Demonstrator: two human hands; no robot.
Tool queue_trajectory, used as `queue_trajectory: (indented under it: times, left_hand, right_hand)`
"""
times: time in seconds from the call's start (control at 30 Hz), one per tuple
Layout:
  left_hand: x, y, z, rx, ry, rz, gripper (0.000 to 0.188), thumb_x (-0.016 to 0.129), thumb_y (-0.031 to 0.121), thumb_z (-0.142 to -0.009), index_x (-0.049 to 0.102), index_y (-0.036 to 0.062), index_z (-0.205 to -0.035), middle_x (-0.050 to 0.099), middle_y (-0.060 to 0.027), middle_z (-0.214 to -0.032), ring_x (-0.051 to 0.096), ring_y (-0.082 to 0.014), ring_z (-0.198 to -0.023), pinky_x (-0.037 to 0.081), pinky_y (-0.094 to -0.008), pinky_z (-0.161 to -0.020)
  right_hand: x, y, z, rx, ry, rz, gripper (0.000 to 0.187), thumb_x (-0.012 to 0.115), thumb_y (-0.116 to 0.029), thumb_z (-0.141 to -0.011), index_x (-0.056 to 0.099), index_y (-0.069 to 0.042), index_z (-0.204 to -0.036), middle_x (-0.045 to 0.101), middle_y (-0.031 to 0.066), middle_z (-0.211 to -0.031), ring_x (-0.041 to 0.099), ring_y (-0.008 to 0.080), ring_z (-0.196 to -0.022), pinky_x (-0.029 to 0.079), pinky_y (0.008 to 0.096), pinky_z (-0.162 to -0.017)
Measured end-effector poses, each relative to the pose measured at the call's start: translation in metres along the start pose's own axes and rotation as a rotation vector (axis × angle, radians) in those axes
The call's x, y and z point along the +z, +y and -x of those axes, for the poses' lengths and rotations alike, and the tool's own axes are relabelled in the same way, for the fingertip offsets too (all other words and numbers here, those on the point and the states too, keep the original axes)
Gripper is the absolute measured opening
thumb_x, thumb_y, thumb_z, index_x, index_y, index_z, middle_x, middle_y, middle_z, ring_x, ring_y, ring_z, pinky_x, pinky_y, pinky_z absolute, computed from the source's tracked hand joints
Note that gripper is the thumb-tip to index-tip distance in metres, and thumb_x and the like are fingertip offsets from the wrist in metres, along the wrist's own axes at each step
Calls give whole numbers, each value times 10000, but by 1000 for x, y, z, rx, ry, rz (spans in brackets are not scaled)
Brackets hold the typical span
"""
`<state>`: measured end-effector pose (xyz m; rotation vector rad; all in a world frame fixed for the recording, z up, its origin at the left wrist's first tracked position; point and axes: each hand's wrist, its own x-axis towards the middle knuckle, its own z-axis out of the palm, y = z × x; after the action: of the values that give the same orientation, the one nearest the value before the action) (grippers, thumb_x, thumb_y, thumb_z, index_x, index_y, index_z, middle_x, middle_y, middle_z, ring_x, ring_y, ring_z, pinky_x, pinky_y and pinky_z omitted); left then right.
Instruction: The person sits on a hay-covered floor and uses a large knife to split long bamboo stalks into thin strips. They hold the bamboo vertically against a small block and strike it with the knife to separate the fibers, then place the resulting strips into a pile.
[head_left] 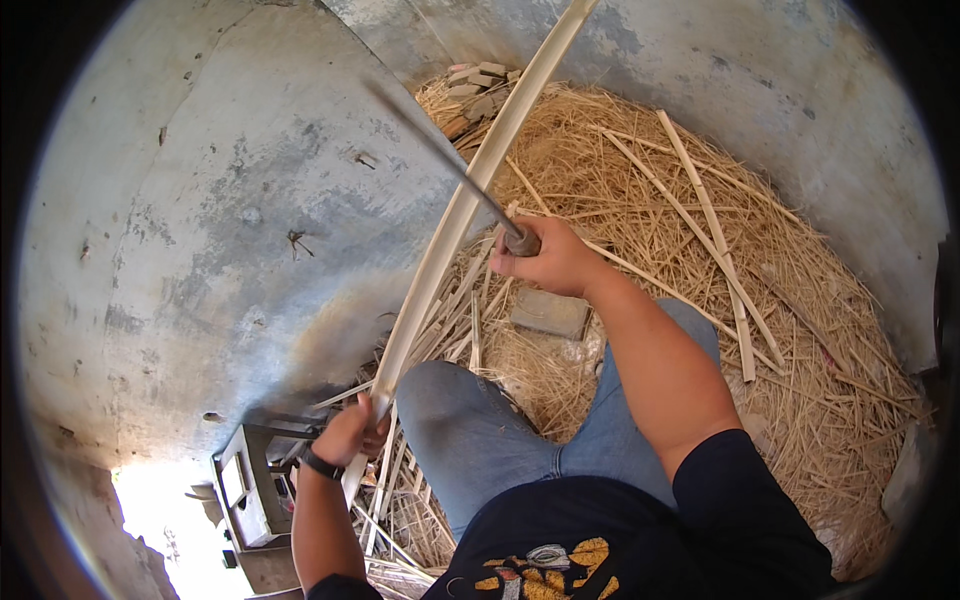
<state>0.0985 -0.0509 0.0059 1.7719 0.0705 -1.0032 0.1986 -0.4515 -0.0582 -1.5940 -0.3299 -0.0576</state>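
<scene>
My left hand (352, 430), with a dark band on its wrist, is closed round the lower part of a long, pale split bamboo strip (440, 258). The strip slants from beside my left knee up to the top of the view, its hollow side showing. My right hand (545, 257) grips the round handle of a long, thin metal tool (432, 148). Its dark shaft points up and left across the strip, and its far end is blurred. Whether it is a blade seen edge-on or a rod, I cannot tell.
Shavings and straw-like splinters (800, 400) cover the floor, with several loose bamboo strips (705, 215) on them. A brick (549, 312) lies between my knees. Broken bricks (482, 80) are stacked by the weathered wall (230, 200). A grey metal box-like object (258, 490) stands at lower left.
</scene>
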Motion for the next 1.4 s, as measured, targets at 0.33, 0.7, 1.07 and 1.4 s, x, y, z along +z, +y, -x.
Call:
queue_trajectory:
  times: [0.33, 0.7, 1.07, 1.4]
  left_hand:
    - [5, 104, -98, 1, -200, -126, 695, 284, 798, -933, 435, 138, -775, 259, 70, -591, 200, -73, -484, 182, -258, -454]
    - [25, 137, -118, 399, 132, -747, 777, 576, 645, -930, 527, -42, -1292, 645, -175, -1102, 618, -266, -1062, 487, -392, -937]
    - [13, 89, 10, 629, 1092, -1637, 779, 875, 293, -687, 518, 65, -1341, 608, -157, -1211, 560, -338, -1162, 402, -481, -1012]
    - [-5, 73, 49, 565, 1091, -1499, 530, 794, 46, -693, 585, 40, -1180, 621, -119, -1000, 608, -308, -938, 487, -410, -829]
  right_hand:
    - [-23, -18, 6, 48, -49, -630, 232, 812, -181, -821, 700, -83, -1000, 653, 13, -804, 533, 68, -528, 439, 235, -510]
    - [-38, -21, 1, 16, 271, -591, 192, 735, -139, -880, 693, -10, -1016, 675, 65, -879, 540, 72, -588, 449, 232, -545]
    - [-62, -9, -5, -20, 513, -701, 153, 713, -121, -901, 672, -5, -991, 713, 141, -980, 545, 84, -597, 469, 226, -558]
    - [-53, -8, -6, -16, 452, -746, 146, 710, -117, -902, 667, 0, -979, 707, 160, -968, 545, 87, -585, 469, 219, -550]
